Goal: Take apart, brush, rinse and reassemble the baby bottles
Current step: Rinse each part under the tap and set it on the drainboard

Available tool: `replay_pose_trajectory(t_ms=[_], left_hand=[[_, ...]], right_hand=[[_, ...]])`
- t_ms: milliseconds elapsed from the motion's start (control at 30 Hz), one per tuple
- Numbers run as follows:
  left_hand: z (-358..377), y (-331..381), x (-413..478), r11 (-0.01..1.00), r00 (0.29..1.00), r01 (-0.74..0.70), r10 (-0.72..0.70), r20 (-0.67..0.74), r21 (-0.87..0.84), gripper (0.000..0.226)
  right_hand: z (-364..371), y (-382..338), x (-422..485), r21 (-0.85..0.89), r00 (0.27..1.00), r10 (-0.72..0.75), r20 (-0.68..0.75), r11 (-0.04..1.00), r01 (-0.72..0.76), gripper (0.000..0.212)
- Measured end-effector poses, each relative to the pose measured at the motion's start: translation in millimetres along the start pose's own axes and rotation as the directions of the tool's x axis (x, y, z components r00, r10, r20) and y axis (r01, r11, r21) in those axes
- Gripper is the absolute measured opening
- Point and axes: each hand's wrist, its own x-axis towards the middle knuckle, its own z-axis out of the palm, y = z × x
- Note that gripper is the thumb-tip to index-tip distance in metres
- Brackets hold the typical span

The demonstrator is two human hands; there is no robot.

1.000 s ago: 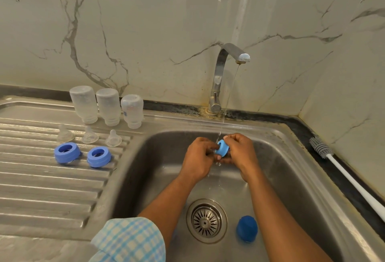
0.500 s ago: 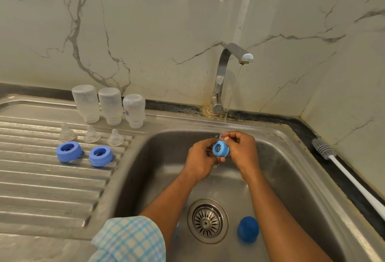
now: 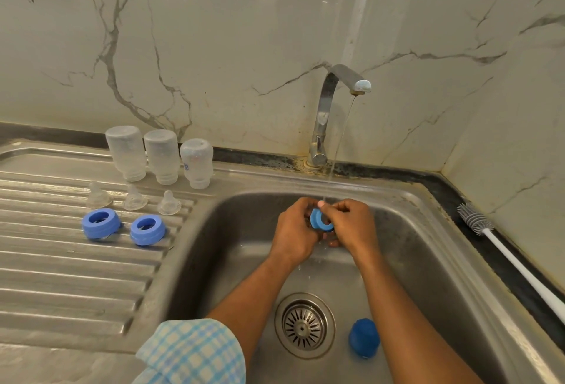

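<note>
A blue bottle ring [image 3: 319,220] sits between my left hand [image 3: 295,231] and my right hand [image 3: 354,224], both gripping it over the sink [image 3: 428,261] under the thin running stream from the tap [image 3: 339,84]. Three clear bottles [image 3: 159,156] stand upside down on the drainboard [image 3: 61,276]. In front of them lie three clear teats [image 3: 133,198] and two more blue rings [image 3: 122,226]. A blue cap [image 3: 363,338] rests on the sink floor right of the drain [image 3: 304,325].
A bottle brush [image 3: 501,249] with a grey head and white handle lies on the dark counter strip right of the sink. Marble wall closes the back and right side. A checked sleeve [image 3: 192,353] shows at the bottom.
Both hands have turned the blue ring under the water, so its opening now faces me more. They stay in the same spot; the rest is unmoved.
</note>
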Motion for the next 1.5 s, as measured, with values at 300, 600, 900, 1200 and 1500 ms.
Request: replay_pose_trajectory(t_ms=[300, 600, 900, 1200, 1500], left_hand=[[-8, -6, 5, 0.985, 0.994, 0.102, -0.106, -0.022, -0.137, 0.045], [1, 1, 4, 0.999, 1.0, 0.017, -0.016, 0.01, -0.046, 0.042], [0, 3, 1, 0.999, 0.999, 0.011, -0.01, 0.038, -0.039, 0.041], [-2, 2, -2, 0.999, 0.996, -0.029, 0.026, 0.086, 0.029, 0.052], [-4, -4, 1, 0.999, 0.999, 0.028, -0.029, -0.025, -0.032, 0.037]], right_hand=[[-14, 1, 0, 0.212, 0.966, 0.052, 0.253, 0.971, -0.108, 0.019], [-7, -2, -1, -0.021, 0.986, 0.036, 0.162, 0.999, -0.033, 0.034], [-3, -3, -2, 0.02, 0.971, 0.032, 0.239, 0.999, -0.038, 0.024], [-1, -9, -6, 0.153, 0.976, 0.115, 0.186, 0.978, -0.145, 0.03], [-1, -8, -5, 0.116, 0.969, 0.095, 0.23, 0.985, -0.124, 0.025]])
